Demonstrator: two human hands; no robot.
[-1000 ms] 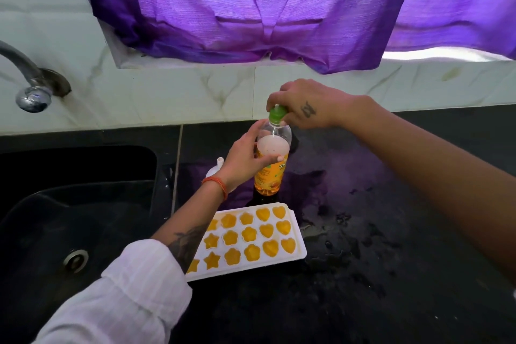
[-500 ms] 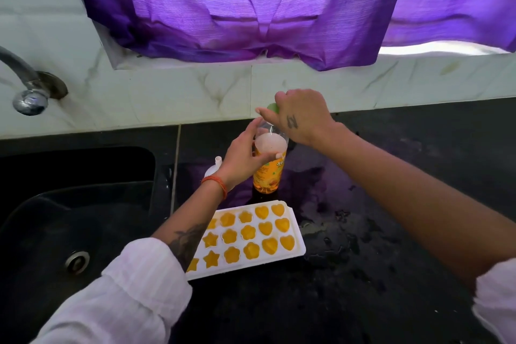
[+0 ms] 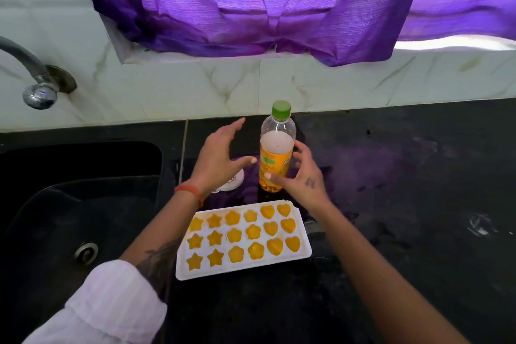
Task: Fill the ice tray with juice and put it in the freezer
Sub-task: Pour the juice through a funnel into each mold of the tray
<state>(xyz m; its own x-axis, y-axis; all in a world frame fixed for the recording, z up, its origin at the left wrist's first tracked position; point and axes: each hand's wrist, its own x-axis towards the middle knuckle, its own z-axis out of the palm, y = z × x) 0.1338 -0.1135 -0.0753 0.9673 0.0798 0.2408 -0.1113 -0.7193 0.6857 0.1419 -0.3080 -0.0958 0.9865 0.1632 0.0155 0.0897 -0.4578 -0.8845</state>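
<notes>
A white ice tray (image 3: pixel 303 243) lies on the black counter, its star, flower and heart moulds filled with orange juice. Just behind it stands a clear juice bottle (image 3: pixel 276 153) with its green cap (image 3: pixel 281 109) on and orange juice in its lower half. My left hand (image 3: pixel 220 159) hovers to the bottle's left with fingers spread, not touching it. My right hand (image 3: pixel 303 176) is at the bottle's right with fingers spread and loosely bent; its thumb lies in front of the bottle's base. Neither hand holds anything.
A black sink (image 3: pixel 81 204) with a drain sits at the left under a metal tap (image 3: pixel 36 78). A small white object (image 3: pixel 231 181) lies behind my left wrist. A purple curtain (image 3: pixel 251 3) hangs over the marble wall. Wet patches mark the black counter (image 3: pixel 418 204).
Both hands have let go of the bottle and drawn back toward me. The right hand left the cap and dropped beside the bottle. The bottle now stands alone, capped.
</notes>
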